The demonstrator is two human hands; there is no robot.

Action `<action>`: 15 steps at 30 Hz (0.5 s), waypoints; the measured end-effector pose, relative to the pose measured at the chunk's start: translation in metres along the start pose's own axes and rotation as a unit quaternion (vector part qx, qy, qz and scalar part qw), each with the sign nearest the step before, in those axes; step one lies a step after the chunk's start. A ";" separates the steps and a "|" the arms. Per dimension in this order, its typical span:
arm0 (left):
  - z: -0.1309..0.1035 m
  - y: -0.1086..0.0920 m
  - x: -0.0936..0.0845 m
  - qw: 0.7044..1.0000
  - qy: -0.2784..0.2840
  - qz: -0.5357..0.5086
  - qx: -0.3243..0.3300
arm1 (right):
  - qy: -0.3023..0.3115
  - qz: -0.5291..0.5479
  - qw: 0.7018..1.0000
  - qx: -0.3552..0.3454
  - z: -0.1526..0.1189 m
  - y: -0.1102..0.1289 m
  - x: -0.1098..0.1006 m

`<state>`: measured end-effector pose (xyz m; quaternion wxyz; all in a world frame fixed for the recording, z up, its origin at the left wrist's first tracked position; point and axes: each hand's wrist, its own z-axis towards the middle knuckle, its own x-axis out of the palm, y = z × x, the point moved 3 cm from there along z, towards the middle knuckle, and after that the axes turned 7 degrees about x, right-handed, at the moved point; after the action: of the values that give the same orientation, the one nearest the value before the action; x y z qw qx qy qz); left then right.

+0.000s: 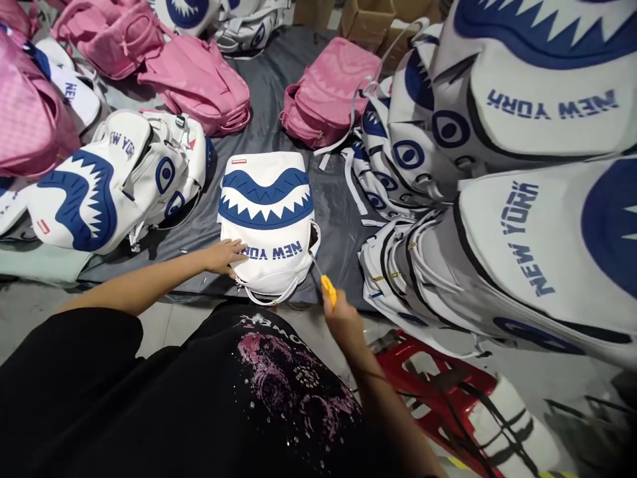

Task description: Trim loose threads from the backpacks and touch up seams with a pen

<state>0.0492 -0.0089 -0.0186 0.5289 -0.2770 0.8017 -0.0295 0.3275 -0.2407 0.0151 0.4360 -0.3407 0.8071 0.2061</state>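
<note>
A white backpack (pixel 265 242) lies flat in front of me, with a blue shark-mouth print and upside-down "NEW YORK" lettering. My left hand (pixel 226 257) rests on its lower left edge, fingers stretched out over the first letters. In my right hand (pixel 342 320) is a yellow-handled tool (pixel 328 292), fingers closed around the handle. Its thin metal end points at the backpack's right side, near a white strap loop; whether it touches the bag I cannot tell. The tool's exact kind does not show.
Beneath lies a dark grey sheet (pixel 259 93). White backpacks (pixel 99 179) sit at left, and tall stacks of white backpacks (pixel 527 119) stand at right. Pink backpacks (pixel 199 79) lie farther back, near cardboard boxes (pixel 368 20). A red plastic stool (pixel 438 392) is at lower right.
</note>
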 end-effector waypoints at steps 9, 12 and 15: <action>0.000 -0.027 0.026 0.996 -0.080 -0.006 -0.040 | 0.239 0.061 0.969 -0.001 0.087 0.034 -0.082; 0.002 -0.032 0.032 0.992 -0.119 -0.039 -0.020 | 0.406 0.249 0.879 0.017 0.081 -0.002 -0.064; 0.002 -0.041 0.029 0.980 -0.190 -0.054 -0.014 | 0.422 0.344 0.839 0.007 0.060 -0.027 -0.047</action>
<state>0.0593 -0.0570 -0.0299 0.6653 -0.3275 0.6708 0.0061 0.3993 -0.2044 0.0217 -0.0438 -0.0921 0.9795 0.1734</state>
